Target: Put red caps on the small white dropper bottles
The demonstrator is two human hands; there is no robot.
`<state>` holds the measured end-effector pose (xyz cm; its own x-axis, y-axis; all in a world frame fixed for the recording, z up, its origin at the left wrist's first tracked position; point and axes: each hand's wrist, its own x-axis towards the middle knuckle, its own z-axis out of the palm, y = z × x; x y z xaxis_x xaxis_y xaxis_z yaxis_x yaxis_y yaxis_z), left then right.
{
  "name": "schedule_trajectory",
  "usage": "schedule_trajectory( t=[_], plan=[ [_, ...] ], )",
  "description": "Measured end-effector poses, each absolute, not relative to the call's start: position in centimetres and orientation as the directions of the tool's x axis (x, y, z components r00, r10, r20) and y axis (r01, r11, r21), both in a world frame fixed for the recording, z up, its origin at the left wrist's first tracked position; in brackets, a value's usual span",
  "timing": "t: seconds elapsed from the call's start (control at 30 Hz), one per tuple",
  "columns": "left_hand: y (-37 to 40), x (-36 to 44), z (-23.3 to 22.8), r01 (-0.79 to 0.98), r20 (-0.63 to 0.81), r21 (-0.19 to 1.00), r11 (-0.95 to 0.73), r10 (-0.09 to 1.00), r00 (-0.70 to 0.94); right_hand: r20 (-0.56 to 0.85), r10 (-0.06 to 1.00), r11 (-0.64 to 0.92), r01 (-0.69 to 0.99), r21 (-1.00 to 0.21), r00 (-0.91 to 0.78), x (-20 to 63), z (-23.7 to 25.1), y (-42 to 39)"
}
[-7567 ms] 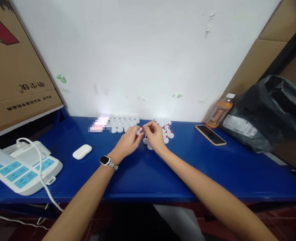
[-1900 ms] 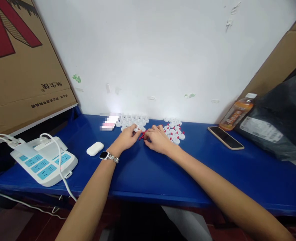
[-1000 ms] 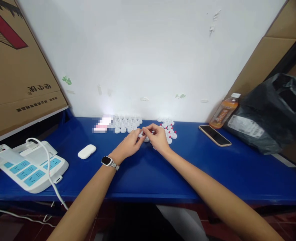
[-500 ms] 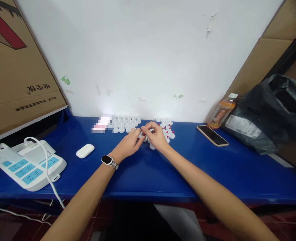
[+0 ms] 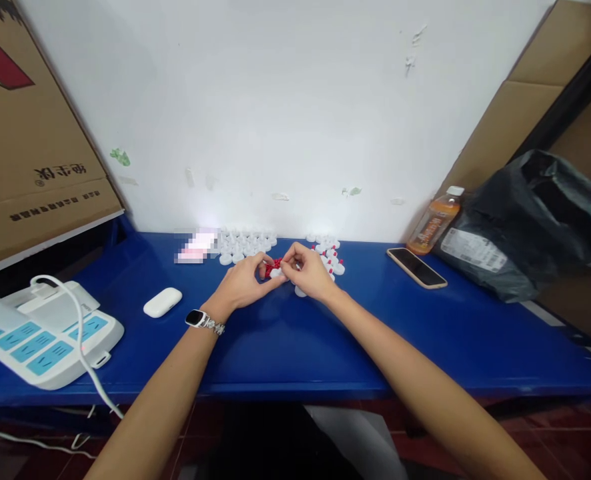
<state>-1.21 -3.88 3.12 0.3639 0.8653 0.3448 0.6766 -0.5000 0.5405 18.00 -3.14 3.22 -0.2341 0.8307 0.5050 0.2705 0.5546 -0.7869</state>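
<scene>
White cap (image 5: 275, 272) sits pinched between both hands near the back edge of the desk (image 5: 285, 347), roughly mid-width. Left hand (image 5: 241, 283) has thumb and fingers closed on it from the left, right hand (image 5: 306, 270) pinches in from the right, fingertips touching. Tiny red bits (image 5: 272, 264) show right at the fingers. Plain white caps (image 5: 243, 245) are bunched by the wall just left of the hands, caps with red tips (image 5: 329, 257) just right. Phone (image 5: 416, 267) and bottle (image 5: 434, 222) are toward the right back corner, earbud case (image 5: 162, 302) and power strip (image 5: 35, 337) are off to the left.
</scene>
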Motion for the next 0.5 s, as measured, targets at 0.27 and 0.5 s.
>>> schedule_trajectory(
  t=[0.27,0.5],
  plan=[
    [-3.9,-1.7,3.9,0.609,0.390,0.663,-0.435,0.895,0.214,0.453,0.723,0.682,0.644,-0.346,-0.522,18.5,3.7,-4.1],
    [-3.9,-1.3,3.5,0.641,0.363,0.645,-0.416,0.905,0.222,0.473,0.710,0.606,0.795,-0.033,-0.521,17.7,2.9,-4.2]
  ],
)
